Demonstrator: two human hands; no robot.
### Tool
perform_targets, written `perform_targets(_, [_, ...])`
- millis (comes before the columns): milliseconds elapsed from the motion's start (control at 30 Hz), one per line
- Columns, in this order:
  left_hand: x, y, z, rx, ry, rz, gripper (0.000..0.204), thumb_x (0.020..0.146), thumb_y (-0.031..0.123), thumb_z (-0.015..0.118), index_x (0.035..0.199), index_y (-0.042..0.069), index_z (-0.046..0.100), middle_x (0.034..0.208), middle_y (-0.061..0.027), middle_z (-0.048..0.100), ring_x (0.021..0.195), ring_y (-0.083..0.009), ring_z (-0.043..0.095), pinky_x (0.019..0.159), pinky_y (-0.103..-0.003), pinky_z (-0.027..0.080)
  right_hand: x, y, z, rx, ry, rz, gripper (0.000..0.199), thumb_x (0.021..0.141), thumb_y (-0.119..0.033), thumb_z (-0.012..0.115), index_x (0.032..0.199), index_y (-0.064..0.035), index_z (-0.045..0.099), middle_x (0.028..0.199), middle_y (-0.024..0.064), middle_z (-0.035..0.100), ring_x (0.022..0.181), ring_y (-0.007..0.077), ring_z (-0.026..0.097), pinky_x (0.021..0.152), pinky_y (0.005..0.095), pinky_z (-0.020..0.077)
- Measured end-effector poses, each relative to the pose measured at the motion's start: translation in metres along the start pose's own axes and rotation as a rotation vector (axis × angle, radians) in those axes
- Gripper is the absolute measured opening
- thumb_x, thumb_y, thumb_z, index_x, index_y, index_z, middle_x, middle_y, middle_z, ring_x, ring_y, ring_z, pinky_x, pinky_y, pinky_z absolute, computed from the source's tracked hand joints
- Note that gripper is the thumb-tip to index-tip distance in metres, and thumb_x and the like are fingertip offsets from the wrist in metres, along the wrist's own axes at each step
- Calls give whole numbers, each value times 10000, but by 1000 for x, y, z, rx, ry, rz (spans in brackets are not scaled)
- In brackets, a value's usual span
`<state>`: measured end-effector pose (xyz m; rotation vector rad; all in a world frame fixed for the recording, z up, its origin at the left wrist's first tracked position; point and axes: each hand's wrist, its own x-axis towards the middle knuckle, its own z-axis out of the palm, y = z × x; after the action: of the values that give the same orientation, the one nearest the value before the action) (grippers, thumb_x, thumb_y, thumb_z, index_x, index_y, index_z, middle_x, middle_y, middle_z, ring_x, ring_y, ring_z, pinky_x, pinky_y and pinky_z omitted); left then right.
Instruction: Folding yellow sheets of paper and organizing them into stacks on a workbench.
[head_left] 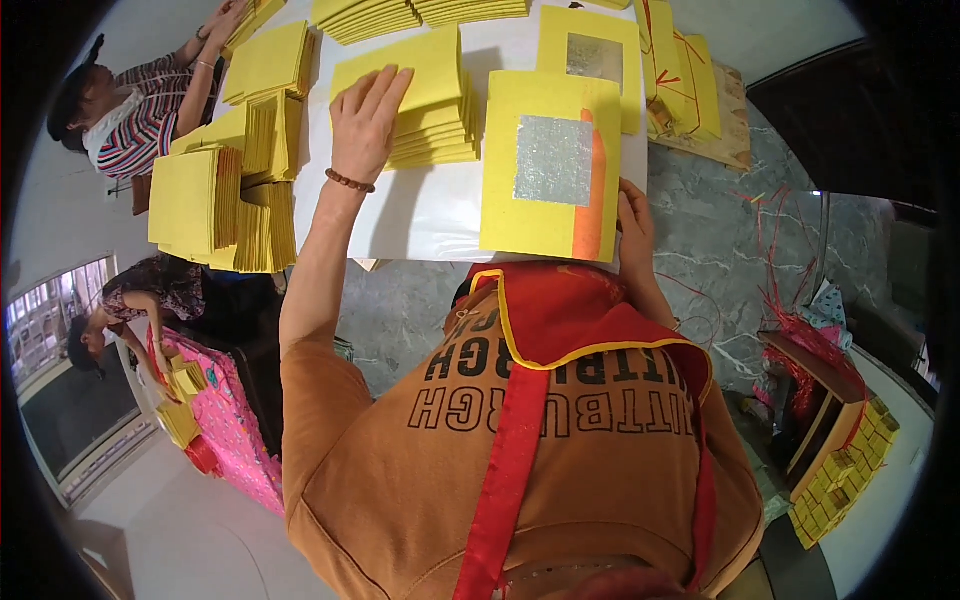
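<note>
My left hand lies with stretched fingers on the top of a stack of folded yellow paper, near the middle of the white-covered table. To its right, a yellow paper sheet with a silver square and an orange stripe sits at the near table edge. My right hand grips that sheet at its lower right edge; some of its fingers are hidden. Behind this sheet lies another yellow sheet with a silver square, partly covered.
Stacks of folded yellow paper stand at the table's left, with more along the far edge. Bundles tied with red string rest at the far right. Two people handle yellow paper on the left. Red strings hang near a wooden stand at right.
</note>
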<state>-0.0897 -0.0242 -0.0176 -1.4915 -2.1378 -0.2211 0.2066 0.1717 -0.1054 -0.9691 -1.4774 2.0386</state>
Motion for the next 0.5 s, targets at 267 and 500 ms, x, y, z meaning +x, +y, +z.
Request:
perform_targets(267, [-44, -5, 48, -269, -366, -125, 635, 706, -34, 551, 1291, 193, 456, 1284, -76, 491, 1113, -292, 464, 936, -409, 373, 0, 5, -4, -69, 0, 23, 292, 952, -183, 427, 1166, -1, 506, 1070, 57, 556, 953, 115, 510, 835, 234, 407])
perform_targets(500, [-52, 5, 49, -236, -523, -146, 726, 685, 4, 585, 1349, 177, 347, 1414, -113, 299, 1239, -325, 324, 1013, -445, 276, 5, 15, -7, -52, 3, 0, 282, 950, -183, 432, 1142, 5, 518, 1033, 56, 565, 917, 108, 515, 812, 231, 413])
